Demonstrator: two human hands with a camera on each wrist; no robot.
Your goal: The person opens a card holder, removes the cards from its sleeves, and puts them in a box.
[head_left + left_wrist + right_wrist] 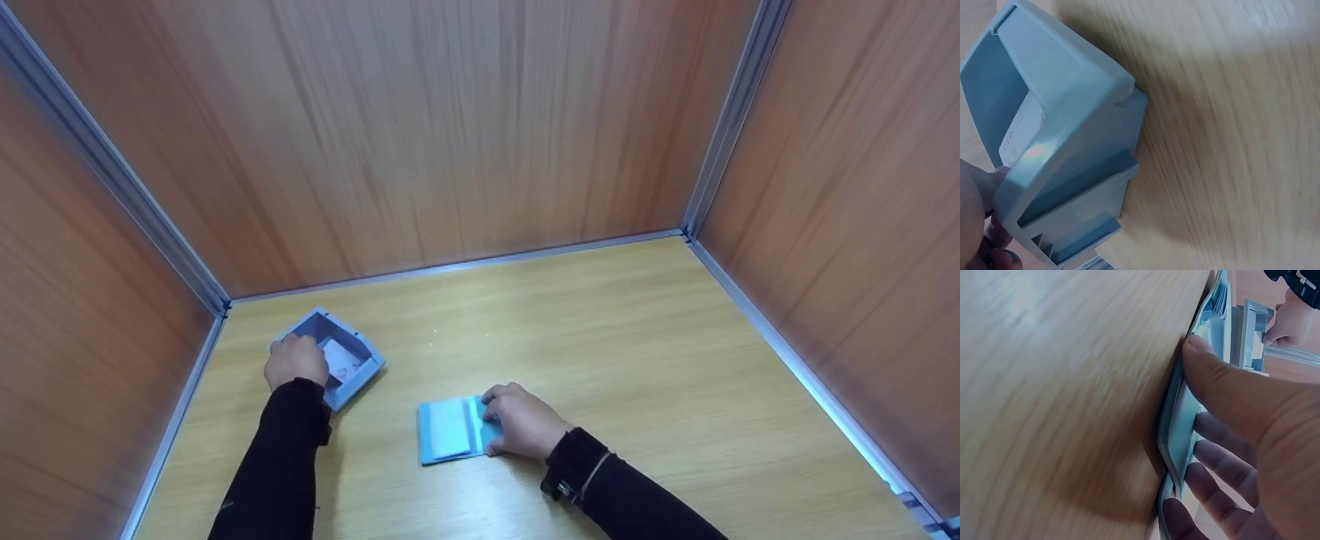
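On the wooden counter (600,337), near its left rear corner, the left hand (296,361) gripped the wall of a small blue plastic bin (352,373), fingers curled over its rim, while the right hand (525,420) pressed on a flat blue pouch (450,429) nearer the front, thumb and fingers pinching its right edge. Doing this well probably meant keeping the bin steady and the pouch flat against the counter. Inside the bin lay a pale card or slip (342,361); its print was unreadable.
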